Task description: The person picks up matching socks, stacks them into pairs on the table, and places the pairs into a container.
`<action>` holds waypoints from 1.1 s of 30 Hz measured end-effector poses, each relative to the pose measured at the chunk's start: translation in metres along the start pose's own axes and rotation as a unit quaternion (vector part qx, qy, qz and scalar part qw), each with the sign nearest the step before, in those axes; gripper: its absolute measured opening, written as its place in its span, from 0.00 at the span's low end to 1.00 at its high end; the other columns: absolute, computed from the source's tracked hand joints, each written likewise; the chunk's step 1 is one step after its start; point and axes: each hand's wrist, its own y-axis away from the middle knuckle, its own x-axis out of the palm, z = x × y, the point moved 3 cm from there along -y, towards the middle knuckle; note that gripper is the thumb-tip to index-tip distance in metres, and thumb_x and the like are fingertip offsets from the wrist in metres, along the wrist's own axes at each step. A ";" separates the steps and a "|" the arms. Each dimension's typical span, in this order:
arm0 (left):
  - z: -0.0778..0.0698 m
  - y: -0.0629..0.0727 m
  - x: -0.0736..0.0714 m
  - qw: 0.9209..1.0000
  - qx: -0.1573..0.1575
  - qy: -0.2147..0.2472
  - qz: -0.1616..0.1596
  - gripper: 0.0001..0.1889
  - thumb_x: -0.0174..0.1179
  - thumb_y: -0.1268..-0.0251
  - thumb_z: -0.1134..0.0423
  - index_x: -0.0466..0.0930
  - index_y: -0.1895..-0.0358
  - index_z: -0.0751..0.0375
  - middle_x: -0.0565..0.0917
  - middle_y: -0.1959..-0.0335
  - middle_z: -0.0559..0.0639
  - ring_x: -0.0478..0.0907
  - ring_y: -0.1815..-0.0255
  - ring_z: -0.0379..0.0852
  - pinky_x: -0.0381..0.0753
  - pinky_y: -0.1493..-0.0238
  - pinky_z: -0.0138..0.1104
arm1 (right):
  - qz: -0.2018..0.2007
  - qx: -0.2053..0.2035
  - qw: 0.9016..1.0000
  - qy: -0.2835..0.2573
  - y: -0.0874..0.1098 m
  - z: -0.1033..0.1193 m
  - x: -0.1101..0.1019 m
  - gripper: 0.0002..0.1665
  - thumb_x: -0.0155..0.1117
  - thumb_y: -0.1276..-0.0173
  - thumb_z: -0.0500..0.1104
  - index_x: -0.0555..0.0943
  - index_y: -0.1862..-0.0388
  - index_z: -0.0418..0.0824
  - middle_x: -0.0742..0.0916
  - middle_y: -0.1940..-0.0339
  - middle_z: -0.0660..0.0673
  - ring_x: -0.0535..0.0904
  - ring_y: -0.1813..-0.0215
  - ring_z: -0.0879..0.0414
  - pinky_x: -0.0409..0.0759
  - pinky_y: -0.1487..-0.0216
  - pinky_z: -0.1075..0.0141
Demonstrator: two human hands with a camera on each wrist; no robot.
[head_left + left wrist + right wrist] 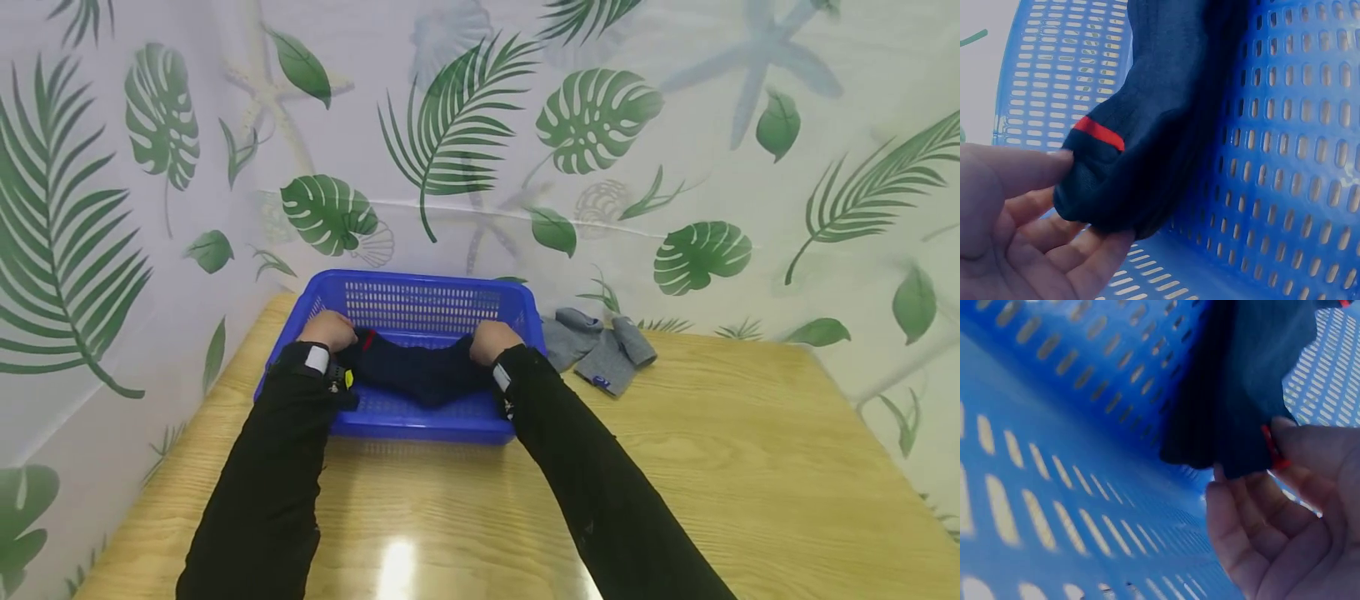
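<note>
A dark navy sock (420,369) with red bands is stretched sideways inside a blue plastic basket (431,429). My left hand (328,330) pinches its left end; in the left wrist view, the thumb presses beside the red stripe and the fingers curl beneath the dark fabric (1154,94). At the other end, my right hand (495,339) grips the fabric (1254,375) between thumb and fingers, right at a small red band. Another dark fold hangs alongside in the right wrist view. Both hands are over the basket, backs of the hands toward the head camera.
Grey socks (611,367) lie on the wooden table (720,467) just right of the basket, one with a small blue logo. A leaf-patterned sheet (480,167) covers the walls behind and to the left, close to the basket's back.
</note>
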 end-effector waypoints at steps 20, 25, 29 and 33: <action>-0.190 0.143 -0.032 0.937 0.150 -0.122 0.292 0.18 0.57 0.33 0.56 0.83 0.45 0.61 0.82 0.43 0.53 0.73 0.38 0.49 0.68 0.36 0.42 | 0.180 -0.192 0.965 0.022 0.015 0.032 0.008 0.16 0.67 0.35 0.47 0.86 0.49 0.45 0.87 0.54 0.51 0.79 0.51 0.58 0.73 0.42 0.63; -0.189 0.146 -0.025 0.931 0.121 -0.139 0.316 0.22 0.58 0.34 0.52 0.80 0.40 0.56 0.77 0.37 0.52 0.68 0.32 0.51 0.63 0.31 0.45 | 0.214 -0.175 0.961 0.016 0.020 0.029 0.010 0.20 0.67 0.35 0.47 0.84 0.44 0.48 0.86 0.47 0.51 0.77 0.41 0.58 0.69 0.35 0.64; -0.187 0.146 -0.027 0.920 0.125 -0.136 0.345 0.25 0.56 0.33 0.49 0.77 0.37 0.56 0.74 0.34 0.53 0.65 0.30 0.53 0.61 0.30 0.44 | 0.229 -0.172 0.957 0.046 0.025 0.033 0.008 0.21 0.64 0.33 0.47 0.82 0.41 0.49 0.84 0.43 0.51 0.74 0.36 0.56 0.67 0.33 0.63; -0.182 0.144 -0.041 0.918 0.133 -0.095 0.360 0.28 0.51 0.29 0.50 0.70 0.33 0.65 0.69 0.31 0.60 0.60 0.28 0.58 0.57 0.28 0.47 | 0.217 -0.204 0.952 0.074 0.027 0.046 -0.011 0.25 0.59 0.30 0.50 0.78 0.36 0.45 0.81 0.37 0.47 0.72 0.34 0.53 0.67 0.33 0.61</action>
